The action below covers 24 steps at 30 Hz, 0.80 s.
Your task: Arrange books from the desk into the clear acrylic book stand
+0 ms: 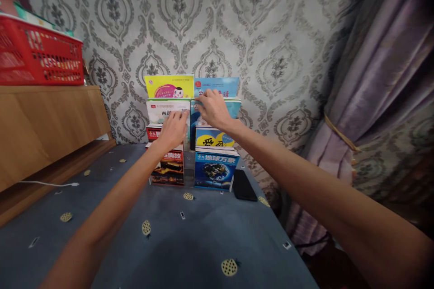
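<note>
My left hand [174,128] lies against the front of a white book [154,110], near its right edge, fingers stretched upward. At the upper left corner of a blue-green book [233,109], my right hand [214,108] is closed, fingertips at its top edge. Behind these stand a yellow book [156,83] and a light blue book [230,85]. In front are a red-topped book [167,167], a yellow-and-blue book [206,137] and a dark blue book [217,171] with a globe picture. The books stand upright in two stepped columns; my hands hide parts of several covers.
A black phone-like slab [244,185] lies right of the books on the blue-grey patterned cloth [183,248]. To the left, a red plastic basket [68,56] rests on a wooden cabinet [54,117], with a white cable [57,184] below. A purple curtain [356,99] hangs at right.
</note>
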Tool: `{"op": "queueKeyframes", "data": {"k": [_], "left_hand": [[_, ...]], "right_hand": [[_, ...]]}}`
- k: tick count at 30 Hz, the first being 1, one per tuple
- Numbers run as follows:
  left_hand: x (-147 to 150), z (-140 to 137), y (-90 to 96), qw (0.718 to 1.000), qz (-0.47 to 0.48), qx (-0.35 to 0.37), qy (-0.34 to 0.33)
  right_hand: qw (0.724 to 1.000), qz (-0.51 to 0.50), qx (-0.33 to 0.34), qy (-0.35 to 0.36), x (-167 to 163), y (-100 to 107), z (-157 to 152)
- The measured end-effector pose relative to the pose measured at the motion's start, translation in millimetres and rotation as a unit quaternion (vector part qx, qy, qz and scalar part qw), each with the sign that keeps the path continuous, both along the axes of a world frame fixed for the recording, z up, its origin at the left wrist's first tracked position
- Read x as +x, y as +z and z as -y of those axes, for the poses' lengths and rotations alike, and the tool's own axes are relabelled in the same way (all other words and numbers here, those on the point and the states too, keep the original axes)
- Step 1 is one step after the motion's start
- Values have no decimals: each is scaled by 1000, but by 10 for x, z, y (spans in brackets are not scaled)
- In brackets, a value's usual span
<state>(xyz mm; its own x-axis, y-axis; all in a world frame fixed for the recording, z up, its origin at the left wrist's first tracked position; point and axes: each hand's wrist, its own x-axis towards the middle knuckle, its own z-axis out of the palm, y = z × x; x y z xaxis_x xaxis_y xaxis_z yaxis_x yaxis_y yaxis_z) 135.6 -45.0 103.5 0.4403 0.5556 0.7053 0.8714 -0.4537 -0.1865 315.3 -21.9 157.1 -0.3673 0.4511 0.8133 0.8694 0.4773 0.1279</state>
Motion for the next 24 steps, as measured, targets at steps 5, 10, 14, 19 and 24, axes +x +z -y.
{"op": "queueKeyframes", "data": {"k": [5,10,14,19,24], "left_hand": [[-12,-10,56,1000,-1,-5,-1],[-45,-49,260,999,43,-26,-2],[-62,-119,416,998,50,-26,2],[-53,-199,522,999,37,-21,29],[-25,-219,563,998,41,-27,35]], "right_hand": [[1000,-3,-28,3,-25,52,-84],[999,-9,-38,30,-8,50,-116],[999,-11,-43,29,-11,54,-110],[998,-21,-54,32,-16,57,-112],[998,-22,-51,36,-28,46,-122]]}}
